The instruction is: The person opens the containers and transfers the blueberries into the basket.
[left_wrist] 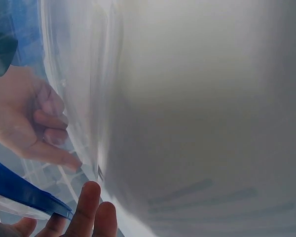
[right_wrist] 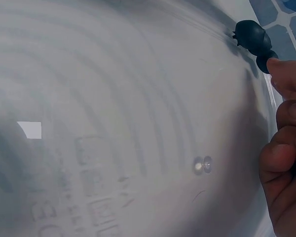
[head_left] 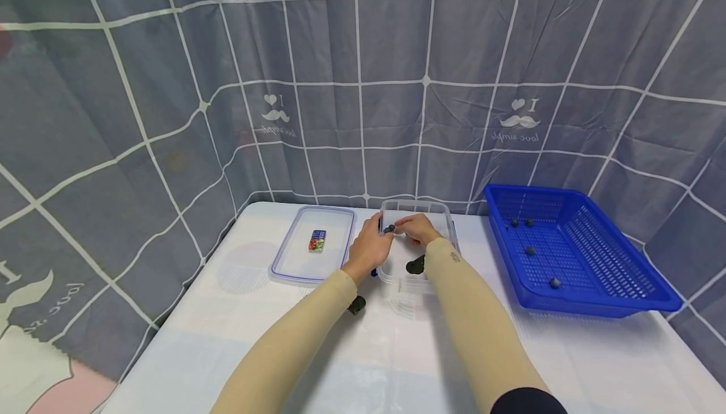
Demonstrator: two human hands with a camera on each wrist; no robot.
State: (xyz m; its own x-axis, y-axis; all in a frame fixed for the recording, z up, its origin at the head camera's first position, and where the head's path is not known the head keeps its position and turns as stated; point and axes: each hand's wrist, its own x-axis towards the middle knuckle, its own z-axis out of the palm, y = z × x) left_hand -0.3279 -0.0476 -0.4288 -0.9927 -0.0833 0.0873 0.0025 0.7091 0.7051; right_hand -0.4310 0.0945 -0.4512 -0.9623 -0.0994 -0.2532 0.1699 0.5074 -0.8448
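Note:
A clear plastic container stands at the table's back middle. My left hand grips its left side, fingers outside the wall near a blue latch. My right hand reaches over the container and pinches a dark blueberry at its fingertips. Touching that one is a larger blueberry with a crown, close to the container's wall. Both look like a small dark patch between the hands in the head view. The right thumb is partly hidden.
Left of the container lies its clear lid with a blue seal and a colourful label. A blue basket on the right holds several dark blueberries. A grey checked curtain hangs behind the white table.

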